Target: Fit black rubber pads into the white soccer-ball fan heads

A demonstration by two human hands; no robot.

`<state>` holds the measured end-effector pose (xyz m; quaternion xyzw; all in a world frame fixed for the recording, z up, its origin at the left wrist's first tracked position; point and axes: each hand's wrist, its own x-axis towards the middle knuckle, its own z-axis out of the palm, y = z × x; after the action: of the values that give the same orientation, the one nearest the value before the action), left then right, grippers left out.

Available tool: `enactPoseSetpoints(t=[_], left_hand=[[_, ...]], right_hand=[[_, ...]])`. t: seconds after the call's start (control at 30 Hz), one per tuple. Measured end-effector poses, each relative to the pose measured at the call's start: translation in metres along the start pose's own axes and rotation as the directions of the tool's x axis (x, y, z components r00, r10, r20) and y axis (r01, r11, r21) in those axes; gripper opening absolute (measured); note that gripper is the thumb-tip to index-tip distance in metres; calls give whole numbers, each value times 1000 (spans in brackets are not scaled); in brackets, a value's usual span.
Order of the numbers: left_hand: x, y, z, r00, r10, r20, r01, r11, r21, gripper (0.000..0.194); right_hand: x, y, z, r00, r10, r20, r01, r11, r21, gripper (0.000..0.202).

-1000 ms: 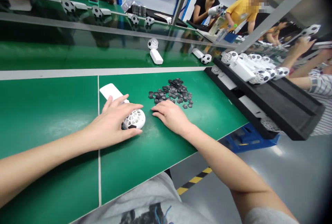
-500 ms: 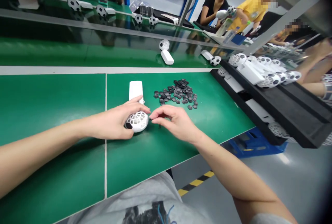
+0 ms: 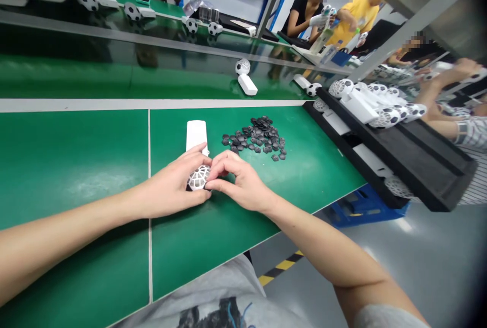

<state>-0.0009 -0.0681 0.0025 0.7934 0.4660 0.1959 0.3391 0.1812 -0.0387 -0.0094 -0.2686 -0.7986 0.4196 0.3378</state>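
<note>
A white device with a soccer-ball-shaped head (image 3: 198, 178) and a flat white handle (image 3: 196, 134) lies on the green table, handle pointing away from me. My left hand (image 3: 171, 183) is wrapped around the left side of the ball head, thumb in front and fingers behind. An openwork white grille shows on top of the ball between my hands. At the ball's right side my right hand (image 3: 232, 178) is pinched, fingertips touching the ball; the small black piece in them is mostly hidden. Beyond my right hand lies a pile of small black pentagon pieces (image 3: 262, 135).
Black trays (image 3: 429, 166) stacked at the right hold several similar white devices. Another soccer-ball device (image 3: 245, 77) lies on the green strip beyond the white edge (image 3: 95, 105). A blue crate (image 3: 365, 209) stands below the table. Other people sit across and at the right.
My right hand has moved left, bringing its pinched fingertips with the small black piece to the ball's right side. My left thumb has shifted right along the ball's front.
</note>
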Motion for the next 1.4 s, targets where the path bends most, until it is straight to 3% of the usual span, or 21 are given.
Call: enactPoseSetpoints(t=[0.13, 0.37, 0.47, 0.53, 0.63, 0.7, 0.77, 0.9, 1.03, 1.1, 1.2, 1.3, 1.4], left_hand=[[-1, -1, 2, 999, 26, -20, -26, 999, 26, 33], [-1, 2, 6, 994, -24, -102, 27, 999, 22, 33], [-2, 2, 7, 990, -66, -128, 71, 997, 37, 38], [-4, 0, 8, 985, -102, -139, 107, 994, 31, 41], [-8, -3, 9, 980, -131, -152, 134, 991, 5, 43], [-9, -4, 10, 980, -114, -161, 115, 993, -6, 40], [-8, -4, 12, 984, -78, -162, 76, 997, -15, 36], [-3, -4, 10, 991, -26, -129, 24, 1000, -14, 27], [0, -2, -5, 1000, 22, 21, -22, 1000, -3, 29], [-2, 0, -15, 991, 22, 133, -22, 1000, -7, 29], [-11, 0, -27, 975, 17, 222, -15, 1000, -11, 36], [-23, -6, -31, 991, -11, 130, 10, 1000, 10, 43], [-33, -10, -33, 993, -90, 70, 90, 996, 2, 42]], right_hand=[[-3, 2, 4, 999, 25, -34, -26, 999, -26, 13], [-7, 8, 14, 988, 117, -96, -119, 993, -13, 26], [-13, 13, 2, 982, 179, -55, -182, 982, -43, 26], [-21, 18, -18, 975, 181, -133, -205, 958, -201, 22], [-38, 25, -62, 947, 97, -306, -263, 782, -566, 12], [-50, 32, -88, 949, 84, -305, -286, 638, -715, 15], [-58, 39, -104, 960, 105, -260, -274, 550, -789, 21], [-61, 53, -112, 983, 140, -118, -170, 452, -876, 23], [-52, 59, -110, 988, 135, -77, -124, 382, -916, 25], [-47, 56, -105, 990, 104, -94, -130, 423, -897, 25], [-39, 41, -85, 985, 76, -158, -169, 650, -741, 19], [-30, 15, -53, 992, 99, -81, -126, 862, -492, 11], [-15, -5, -22, 993, -22, 120, 61, 939, -340, 8]])
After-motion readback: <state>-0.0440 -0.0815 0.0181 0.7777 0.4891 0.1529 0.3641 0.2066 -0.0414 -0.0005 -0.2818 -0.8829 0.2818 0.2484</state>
